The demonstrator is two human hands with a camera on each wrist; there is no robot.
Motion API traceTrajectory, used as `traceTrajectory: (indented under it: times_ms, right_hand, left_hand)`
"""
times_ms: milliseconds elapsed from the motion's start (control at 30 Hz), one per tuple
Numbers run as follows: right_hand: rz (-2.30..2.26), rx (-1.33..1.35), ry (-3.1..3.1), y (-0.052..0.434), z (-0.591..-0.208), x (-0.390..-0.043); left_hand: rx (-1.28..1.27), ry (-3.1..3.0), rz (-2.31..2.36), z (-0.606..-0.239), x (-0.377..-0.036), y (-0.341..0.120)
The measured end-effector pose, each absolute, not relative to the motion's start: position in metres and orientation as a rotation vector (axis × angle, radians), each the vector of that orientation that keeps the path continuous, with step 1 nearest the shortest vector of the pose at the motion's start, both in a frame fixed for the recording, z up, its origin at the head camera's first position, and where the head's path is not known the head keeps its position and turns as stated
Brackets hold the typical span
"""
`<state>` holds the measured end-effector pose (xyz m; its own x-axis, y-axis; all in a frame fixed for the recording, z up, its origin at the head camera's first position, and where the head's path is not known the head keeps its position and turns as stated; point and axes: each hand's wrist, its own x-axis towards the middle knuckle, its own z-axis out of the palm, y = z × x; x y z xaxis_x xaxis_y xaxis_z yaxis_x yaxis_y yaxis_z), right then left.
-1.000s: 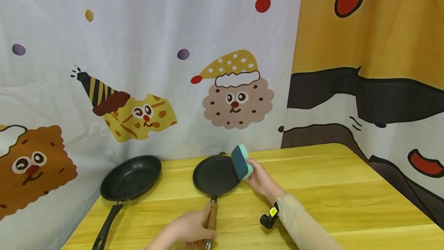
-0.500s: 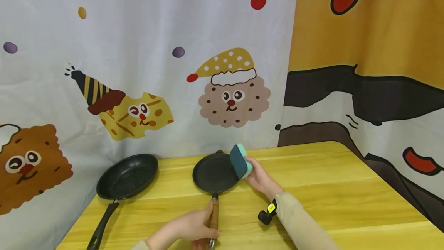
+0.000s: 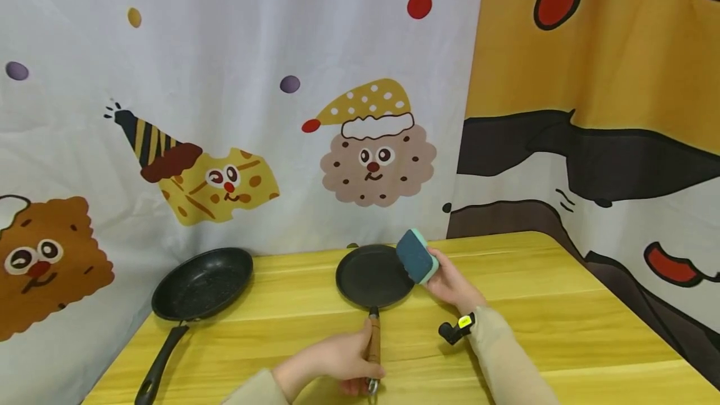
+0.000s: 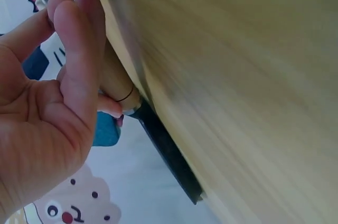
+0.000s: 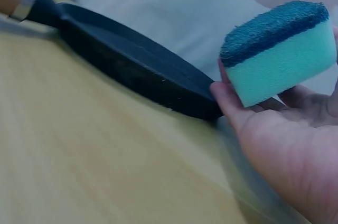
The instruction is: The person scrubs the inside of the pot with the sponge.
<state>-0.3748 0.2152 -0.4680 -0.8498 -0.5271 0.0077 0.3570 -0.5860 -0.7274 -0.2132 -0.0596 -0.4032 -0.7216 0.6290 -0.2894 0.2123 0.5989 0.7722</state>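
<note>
Black and round, the small pan sits on the yellow bench. The left hand grips its wooden handle. The right hand holds a sponge (dark side up) just beside the pan's rim.

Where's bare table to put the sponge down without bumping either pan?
Widest bare patch: right of the right hand, out to the table edge. A narrower strip lies between the speckled pan and the wood-handled pan. It is crowded at the near edge, where the left hand grips the handle; the sponge hangs beside that pan's rim.
</note>
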Motion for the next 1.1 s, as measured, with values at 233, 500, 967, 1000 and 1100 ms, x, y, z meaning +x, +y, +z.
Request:
traceTrajectory:
  times_ms: [233, 500, 967, 1000, 1100]
  right_hand:
    - [-2.403, -0.316, 1.028, 0.245, -0.471, -0.375]
    - [-2.446, -0.32, 0.92, 0.277, -0.47, -0.369]
    - [-2.631, -0.076, 0.959, 0.295, -0.463, -0.373]
    - [-2.646, -0.064, 0.964, 0.295, -0.463, -0.373]
    - [-2.687, -0.037, 0.986, 0.295, -0.464, -0.373]
  left_hand:
    - [0.677, 2.242, 0.984, -0.407, -0.22, -0.039]
    - [0.694, 2.144, 0.977, -0.409, -0.23, -0.011]
    - [0.76, 2.34, 0.809, -0.401, -0.236, 0.041]
    - [0.73, 2.331, 0.82, -0.401, -0.236, 0.044]
    - [0.698, 2.358, 0.792, -0.399, -0.235, 0.052]
